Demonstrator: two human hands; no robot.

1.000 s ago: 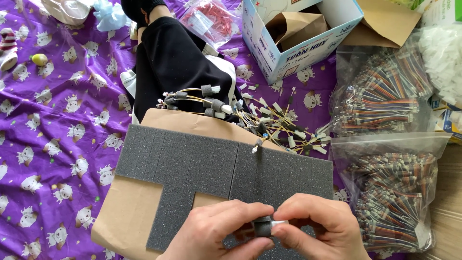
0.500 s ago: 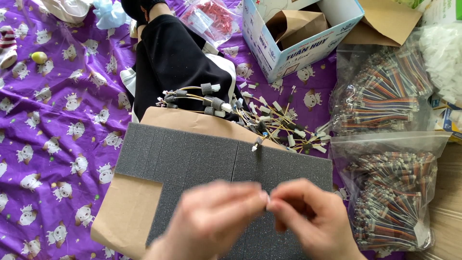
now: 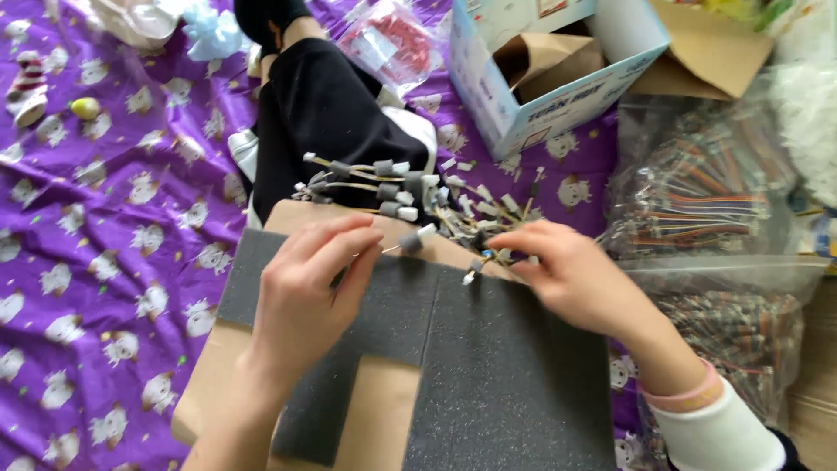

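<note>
My left hand [image 3: 305, 292] rests over the grey foam sheets [image 3: 497, 375] and pinches a thin wire that ends in a small grey sleeve with a white tip [image 3: 413, 241]. My right hand [image 3: 571, 275] reaches to the far edge of the foam, its fingertips down in a pile of small wired pieces with grey and white ends [image 3: 392, 187]. I cannot tell whether those fingers grip a piece. The foam lies on a brown cardboard sheet [image 3: 384, 419].
A purple cloth with white animal prints [image 3: 105, 262] covers the floor. A leg in black trousers [image 3: 323, 113] lies beyond the pile. An open blue and white box [image 3: 540, 87] stands behind, and clear bags of coloured wires [image 3: 706, 196] lie at the right.
Both hands were together at the near edge of the foam around a small piece. They have parted and moved forward to the pile, the left one carrying the wired piece.
</note>
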